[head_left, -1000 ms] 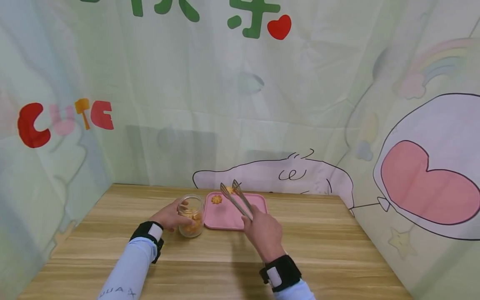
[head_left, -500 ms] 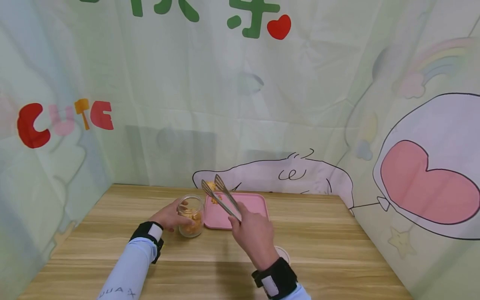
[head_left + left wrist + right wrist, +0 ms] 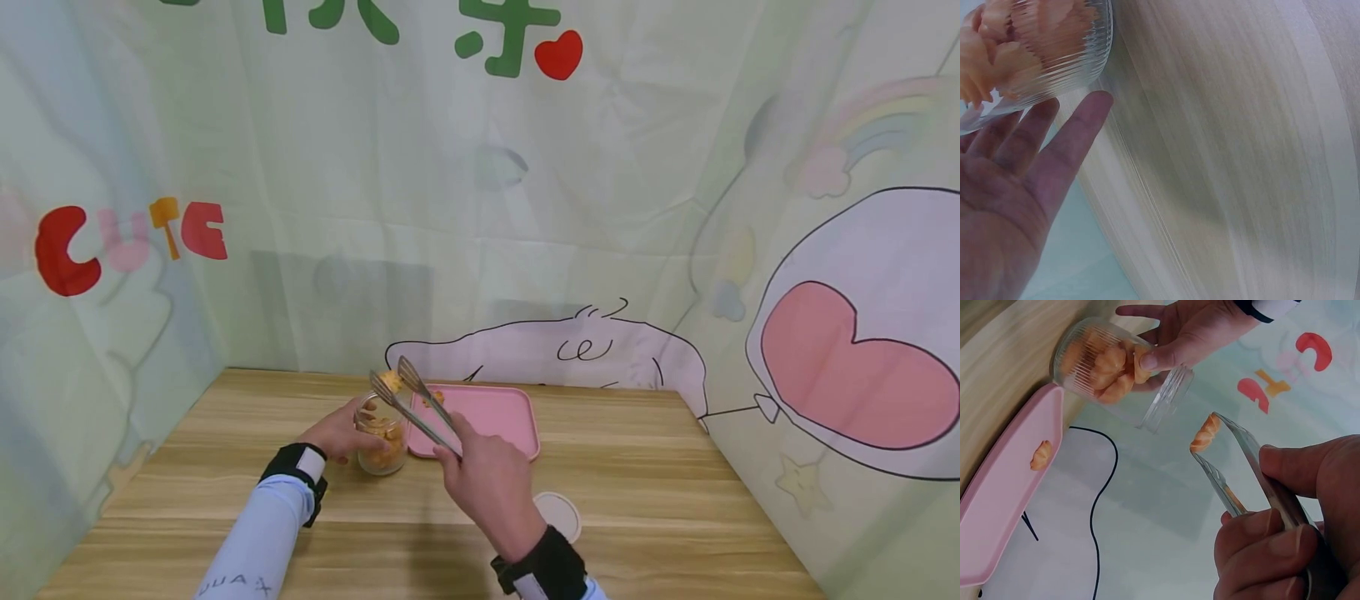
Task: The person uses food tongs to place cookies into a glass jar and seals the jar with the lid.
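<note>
A clear glass jar [image 3: 382, 460] with several flower-shaped cookies [image 3: 1108, 370] stands on the table. My left hand [image 3: 339, 432] holds its side, thumb in front and fingers behind. In my right hand [image 3: 491, 483] I grip metal tongs [image 3: 429, 427]. Their tips pinch one golden cookie [image 3: 1205, 431], held above the jar's mouth and apart from it in the right wrist view. A pink tray [image 3: 487, 417] lies just right of the jar, with one cookie [image 3: 1041, 455] on it, partly behind the tongs in the head view.
A round, pale lid [image 3: 558, 515] lies on the wooden table [image 3: 660, 500] beside my right wrist. A printed cloth backdrop [image 3: 337, 208] hangs behind the table and along both sides.
My right hand has moved left with the tongs and cookie, from over the tray to over the jar. The lid has come into view. My left hand and the jar have stayed put.
</note>
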The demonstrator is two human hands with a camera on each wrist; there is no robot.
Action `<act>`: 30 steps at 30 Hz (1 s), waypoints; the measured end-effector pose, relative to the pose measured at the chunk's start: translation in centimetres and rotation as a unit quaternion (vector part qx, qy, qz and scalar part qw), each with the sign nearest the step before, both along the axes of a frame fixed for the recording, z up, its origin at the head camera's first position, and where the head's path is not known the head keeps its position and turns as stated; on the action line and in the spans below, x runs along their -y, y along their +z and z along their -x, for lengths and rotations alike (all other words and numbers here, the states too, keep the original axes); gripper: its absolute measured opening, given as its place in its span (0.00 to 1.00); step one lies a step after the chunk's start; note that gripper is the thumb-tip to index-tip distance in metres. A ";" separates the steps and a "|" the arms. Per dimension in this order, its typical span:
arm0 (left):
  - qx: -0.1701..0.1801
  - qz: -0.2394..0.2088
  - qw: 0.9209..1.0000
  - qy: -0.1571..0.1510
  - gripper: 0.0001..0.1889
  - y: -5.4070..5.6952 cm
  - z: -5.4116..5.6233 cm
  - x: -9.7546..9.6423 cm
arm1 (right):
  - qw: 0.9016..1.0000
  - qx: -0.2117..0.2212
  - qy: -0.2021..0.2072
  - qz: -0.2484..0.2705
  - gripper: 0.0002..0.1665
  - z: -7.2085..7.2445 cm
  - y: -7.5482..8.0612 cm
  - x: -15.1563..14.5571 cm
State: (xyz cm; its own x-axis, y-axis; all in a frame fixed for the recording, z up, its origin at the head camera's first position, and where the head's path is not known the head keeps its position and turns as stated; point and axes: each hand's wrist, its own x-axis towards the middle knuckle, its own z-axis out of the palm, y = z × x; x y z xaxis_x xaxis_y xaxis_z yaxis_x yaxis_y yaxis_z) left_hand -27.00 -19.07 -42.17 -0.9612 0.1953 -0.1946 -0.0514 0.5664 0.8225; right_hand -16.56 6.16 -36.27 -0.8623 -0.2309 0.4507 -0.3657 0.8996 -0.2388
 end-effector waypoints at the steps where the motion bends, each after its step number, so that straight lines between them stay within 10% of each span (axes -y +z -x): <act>1: 0.000 0.000 1.000 0.000 0.44 0.0 0.0 0.0 | 1.000 0.000 0.002 -0.001 0.27 -0.1 0.0 0.0; 30: -0.006 0.019 1.000 0.003 0.44 0.1 0.0 0.0 | 1.000 0.002 -0.015 0.016 0.28 1.2 -0.5 -1.6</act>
State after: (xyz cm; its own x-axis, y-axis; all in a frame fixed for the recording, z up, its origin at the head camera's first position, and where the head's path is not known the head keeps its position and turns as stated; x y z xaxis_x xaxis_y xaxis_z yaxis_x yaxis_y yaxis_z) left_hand -27.01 -19.09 -42.05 -0.9647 0.1821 -0.1905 -0.0458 0.5962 0.8016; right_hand -17.73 7.77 -36.72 -0.8703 -0.1905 0.4542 -0.3381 0.9016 -0.2698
